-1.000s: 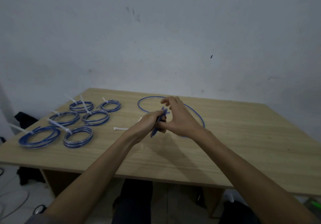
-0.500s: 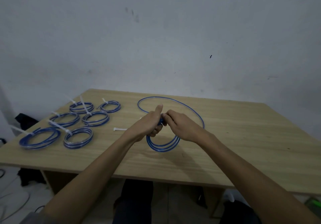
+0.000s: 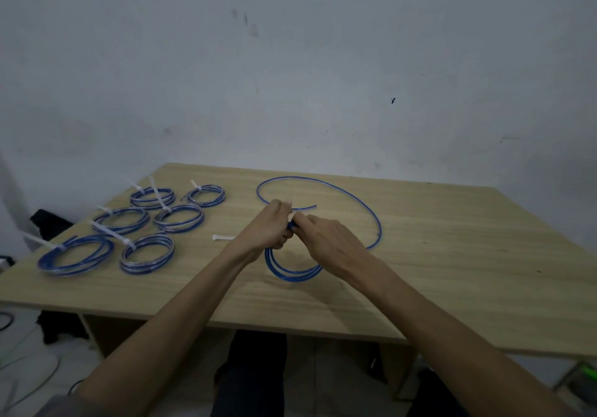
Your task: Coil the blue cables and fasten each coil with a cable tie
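Observation:
A blue cable (image 3: 352,196) lies in a wide arc on the wooden table (image 3: 452,255). Part of it is wound into a small coil (image 3: 290,274) that hangs below my hands. My left hand (image 3: 268,229) grips the top of the coil, thumb up. Facing it, my right hand (image 3: 329,242) pinches the same bunch of turns. A short free cable end sticks out to the right above my hands. A loose white cable tie (image 3: 223,237) lies on the table just left of my left wrist.
Several finished blue coils (image 3: 147,255) with white ties lie in a group on the table's left part. The nearest one (image 3: 74,256) sits by the left edge. A grey wall stands behind the table. Dark objects and cords lie on the floor at left.
My hands came together on the cable and a small coil of two or three turns formed below them. The wide arc on the table is shorter and a free end shows.

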The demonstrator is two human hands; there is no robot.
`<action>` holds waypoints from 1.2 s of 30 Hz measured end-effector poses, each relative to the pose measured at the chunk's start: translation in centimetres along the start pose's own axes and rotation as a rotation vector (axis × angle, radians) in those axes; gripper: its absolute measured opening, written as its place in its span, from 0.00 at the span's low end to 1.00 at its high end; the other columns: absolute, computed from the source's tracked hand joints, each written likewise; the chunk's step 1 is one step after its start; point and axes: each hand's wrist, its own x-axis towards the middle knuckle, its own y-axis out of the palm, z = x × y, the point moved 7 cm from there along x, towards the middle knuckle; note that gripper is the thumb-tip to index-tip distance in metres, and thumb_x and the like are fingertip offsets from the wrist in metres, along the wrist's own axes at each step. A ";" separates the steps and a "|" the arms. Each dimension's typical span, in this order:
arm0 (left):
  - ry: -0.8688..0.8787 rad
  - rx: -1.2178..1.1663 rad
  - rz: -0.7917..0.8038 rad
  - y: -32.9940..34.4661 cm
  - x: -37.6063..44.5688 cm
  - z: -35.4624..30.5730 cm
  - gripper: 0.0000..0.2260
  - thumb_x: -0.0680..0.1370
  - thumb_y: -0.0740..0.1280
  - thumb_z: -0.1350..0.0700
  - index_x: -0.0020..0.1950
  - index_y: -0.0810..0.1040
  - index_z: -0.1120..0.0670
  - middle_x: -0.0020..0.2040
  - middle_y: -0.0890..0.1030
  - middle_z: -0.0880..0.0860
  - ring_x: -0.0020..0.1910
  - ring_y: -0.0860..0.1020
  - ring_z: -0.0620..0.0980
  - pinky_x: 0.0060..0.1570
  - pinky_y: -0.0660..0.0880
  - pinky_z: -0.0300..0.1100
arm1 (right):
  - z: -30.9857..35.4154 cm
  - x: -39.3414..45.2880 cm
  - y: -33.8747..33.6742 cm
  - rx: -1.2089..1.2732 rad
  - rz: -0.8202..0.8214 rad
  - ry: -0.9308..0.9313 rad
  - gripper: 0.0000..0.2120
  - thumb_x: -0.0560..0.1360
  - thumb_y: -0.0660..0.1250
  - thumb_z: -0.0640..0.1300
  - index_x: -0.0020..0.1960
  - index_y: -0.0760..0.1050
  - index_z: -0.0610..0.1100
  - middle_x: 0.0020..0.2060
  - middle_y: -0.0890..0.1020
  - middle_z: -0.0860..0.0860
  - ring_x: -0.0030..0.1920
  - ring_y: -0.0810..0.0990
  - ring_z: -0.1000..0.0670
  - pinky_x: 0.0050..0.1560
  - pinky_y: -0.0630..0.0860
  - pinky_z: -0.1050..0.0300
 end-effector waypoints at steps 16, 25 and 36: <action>0.007 -0.298 0.028 -0.6 -1.2 3.5 0.21 0.83 0.56 0.39 0.39 0.67 0.53 0.29 0.60 0.46 0.26 0.56 0.44 0.27 0.56 0.37 | -1.9 -0.8 2.7 0.506 -0.017 0.321 0.11 0.85 0.54 0.55 0.56 0.70 0.50 0.35 0.77 0.50 0.34 0.75 0.51 0.38 0.73 0.50; -0.100 -0.276 0.048 -2.5 -2.2 6.2 0.20 0.85 0.52 0.43 0.39 0.67 0.52 0.29 0.62 0.48 0.26 0.59 0.45 0.27 0.59 0.38 | 0.4 0.1 5.5 0.681 -0.031 0.384 0.16 0.86 0.52 0.52 0.48 0.71 0.43 0.35 0.75 0.52 0.33 0.70 0.57 0.36 0.66 0.60; 0.408 0.479 -0.322 -6.8 -3.7 6.7 0.09 0.85 0.57 0.51 0.55 0.77 0.49 0.41 0.81 0.46 0.39 0.78 0.41 0.39 0.72 0.39 | 2.8 2.4 8.8 0.744 -0.044 0.431 0.14 0.86 0.54 0.52 0.51 0.75 0.48 0.40 0.79 0.53 0.38 0.75 0.58 0.40 0.70 0.59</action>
